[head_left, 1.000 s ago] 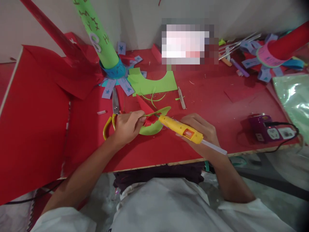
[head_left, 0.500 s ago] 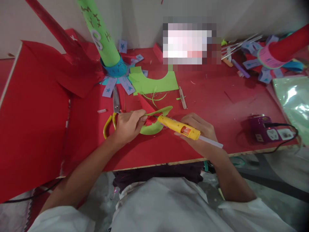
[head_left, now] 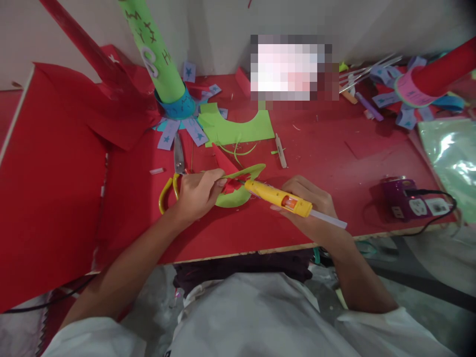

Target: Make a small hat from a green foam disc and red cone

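My left hand [head_left: 203, 192] pinches the edge of a curved green paper piece [head_left: 255, 170], which is lifted off the table. Under that edge, red paper [head_left: 232, 185] shows, and a rounded green part [head_left: 234, 199] lies below it. My right hand [head_left: 310, 203] is wrapped round a yellow hot glue gun [head_left: 275, 195], with a white glue stick [head_left: 329, 218] poking out of its back. The gun's nozzle points left at the gap between the green and red paper. Whether its tip touches the paper, I cannot tell.
Yellow-handled scissors [head_left: 178, 161] lie beside my left hand. A cut green sheet [head_left: 238, 126] and a white marker-like stick [head_left: 281, 151] lie beyond. A lettered green tube [head_left: 158, 59] stands at the back left. A purple box with a cord [head_left: 403, 201] sits at right.
My right hand has drawn the glue gun slightly to the right. My left hand and the green paper have stayed nearly still.
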